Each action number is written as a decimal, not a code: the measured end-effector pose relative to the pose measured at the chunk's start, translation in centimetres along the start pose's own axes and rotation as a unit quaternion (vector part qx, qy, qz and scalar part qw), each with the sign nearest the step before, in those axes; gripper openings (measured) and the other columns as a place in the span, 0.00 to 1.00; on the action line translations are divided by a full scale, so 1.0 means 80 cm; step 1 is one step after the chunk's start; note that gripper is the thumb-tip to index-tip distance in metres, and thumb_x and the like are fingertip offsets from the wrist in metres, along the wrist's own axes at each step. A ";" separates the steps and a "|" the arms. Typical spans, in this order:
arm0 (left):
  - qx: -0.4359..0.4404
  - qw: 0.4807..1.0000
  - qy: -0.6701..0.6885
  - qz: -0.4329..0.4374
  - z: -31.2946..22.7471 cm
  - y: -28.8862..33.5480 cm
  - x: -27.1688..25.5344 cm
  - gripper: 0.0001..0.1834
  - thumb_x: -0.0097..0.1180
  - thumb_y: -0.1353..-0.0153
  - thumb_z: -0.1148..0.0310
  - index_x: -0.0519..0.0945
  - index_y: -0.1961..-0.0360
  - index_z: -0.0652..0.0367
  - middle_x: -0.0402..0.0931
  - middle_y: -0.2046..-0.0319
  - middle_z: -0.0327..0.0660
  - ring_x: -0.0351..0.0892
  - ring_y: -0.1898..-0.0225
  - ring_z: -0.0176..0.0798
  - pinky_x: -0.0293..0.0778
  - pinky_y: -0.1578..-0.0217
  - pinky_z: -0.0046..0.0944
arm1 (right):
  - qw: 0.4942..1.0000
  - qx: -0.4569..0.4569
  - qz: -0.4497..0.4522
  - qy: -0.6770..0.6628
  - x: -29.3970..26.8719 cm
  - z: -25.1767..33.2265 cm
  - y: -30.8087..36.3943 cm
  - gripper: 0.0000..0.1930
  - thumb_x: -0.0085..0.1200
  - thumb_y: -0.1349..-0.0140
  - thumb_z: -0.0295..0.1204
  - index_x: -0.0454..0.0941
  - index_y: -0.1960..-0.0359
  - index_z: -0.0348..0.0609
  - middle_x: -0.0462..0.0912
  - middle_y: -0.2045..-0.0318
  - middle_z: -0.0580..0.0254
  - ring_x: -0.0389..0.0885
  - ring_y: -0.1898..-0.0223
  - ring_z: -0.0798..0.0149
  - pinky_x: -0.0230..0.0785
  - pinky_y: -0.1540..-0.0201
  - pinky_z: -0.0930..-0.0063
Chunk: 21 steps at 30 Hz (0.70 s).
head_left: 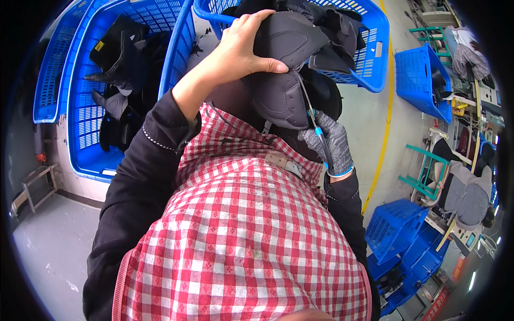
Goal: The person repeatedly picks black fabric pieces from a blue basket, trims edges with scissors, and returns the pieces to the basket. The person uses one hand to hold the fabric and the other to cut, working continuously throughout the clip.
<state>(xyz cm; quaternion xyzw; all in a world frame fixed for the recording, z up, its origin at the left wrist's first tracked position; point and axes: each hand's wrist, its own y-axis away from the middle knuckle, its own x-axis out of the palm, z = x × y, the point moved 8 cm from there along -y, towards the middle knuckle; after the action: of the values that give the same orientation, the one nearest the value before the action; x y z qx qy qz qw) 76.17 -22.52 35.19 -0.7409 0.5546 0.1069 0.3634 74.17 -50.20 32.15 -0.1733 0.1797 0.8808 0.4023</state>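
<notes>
A black, padded piece with stitched seams and raised panels (281, 96), resembling a boot upper, lies over my lap. My bare left hand (241, 48) grips its upper part, thumb pressed on the front and fingers along the far edge. In my right hand (331, 143), which wears a grey knitted glove, is a slim metal tool (306, 96) with light-blue bands around its handle. The tool's long thin end lies along the piece's right edge, its tip close to my left thumb. More black material shows behind the piece, partly hidden.
A blue crate (372, 59) heaped with black pieces stands just ahead. On the left, another blue crate (85, 160) holds more. Blue crates (393, 224) and a green-framed chair with a grey cushion (466, 192) stand to the right, past a yellow floor line (383, 155).
</notes>
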 end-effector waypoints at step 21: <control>-0.024 0.999 -0.002 0.030 0.010 -0.005 0.016 0.63 0.82 0.64 0.39 0.67 0.28 0.53 0.72 0.40 0.56 0.69 0.36 0.64 0.68 0.35 0.58 | 0.993 -0.074 -0.039 0.083 -0.004 0.003 0.005 0.24 0.67 0.40 0.28 0.81 0.41 0.36 0.84 0.75 0.62 0.81 0.74 0.70 0.77 0.65 0.72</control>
<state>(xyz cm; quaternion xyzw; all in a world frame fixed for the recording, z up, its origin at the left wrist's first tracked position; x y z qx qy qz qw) 77.23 -22.90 34.04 -0.7323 0.5733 0.1327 0.3428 74.07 -50.56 32.56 -0.2819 0.1400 0.8581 0.4058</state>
